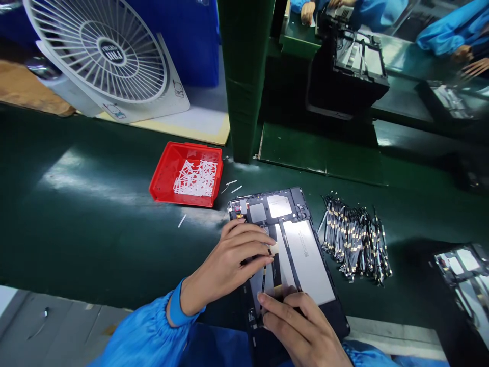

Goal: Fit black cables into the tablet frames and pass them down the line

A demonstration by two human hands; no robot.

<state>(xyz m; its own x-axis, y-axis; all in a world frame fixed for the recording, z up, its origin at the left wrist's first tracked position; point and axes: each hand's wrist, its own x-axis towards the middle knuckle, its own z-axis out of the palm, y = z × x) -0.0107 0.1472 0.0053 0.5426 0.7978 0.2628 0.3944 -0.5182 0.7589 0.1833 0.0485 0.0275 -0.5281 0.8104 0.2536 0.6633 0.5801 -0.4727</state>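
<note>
An open tablet housing (284,239) lies on the dark green conveyor belt, its large silver battery (307,262) showing. My left hand (233,260) rests over its middle, with the fingertips pinching a thin dark ribbon cable (264,280) at a tan tab. My right hand (296,326) sits at the housing's lower part, finger and thumb closed on the cable's lower end, which is partly hidden. To the right of the housing lies a heap of similar black-and-gold ribbon cables (355,239).
A red plastic tray (187,176) holds white paper strips, and a few loose strips (231,186) lie beside it. A green pillar (244,76) and a white fan (103,51) stand behind the belt. A co-worker's hand (463,53) and black fixtures (347,66) are at the upper right.
</note>
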